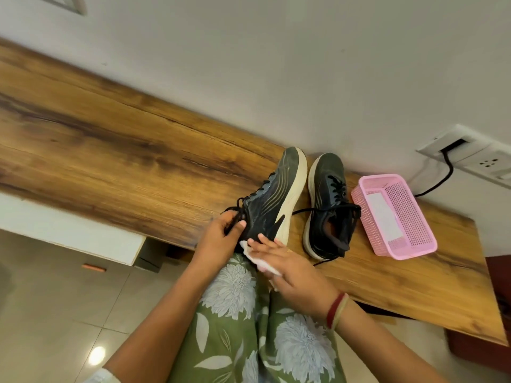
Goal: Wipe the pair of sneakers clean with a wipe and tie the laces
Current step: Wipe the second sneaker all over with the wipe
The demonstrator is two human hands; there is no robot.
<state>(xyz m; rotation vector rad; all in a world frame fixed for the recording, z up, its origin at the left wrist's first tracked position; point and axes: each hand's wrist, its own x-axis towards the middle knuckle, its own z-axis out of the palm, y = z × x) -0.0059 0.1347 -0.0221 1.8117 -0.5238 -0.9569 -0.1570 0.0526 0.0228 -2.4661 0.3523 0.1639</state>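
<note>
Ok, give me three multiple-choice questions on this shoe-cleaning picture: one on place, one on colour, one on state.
1. The pink basket sits: A on the floor; B between the sneakers; C on the table, right of the resting sneaker.
2. The laces are: A black; B white; C red.
3. The resting sneaker's laces are: A bow-tied; B loose; C removed.
Answers: C, it stands on the table beside that sneaker; A, they look black on both shoes; B, the ends trail across the table.

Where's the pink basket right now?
Head view, right side: the pink basket sits on the wooden surface, just right of the unheld sneaker and below the wall socket.
</note>
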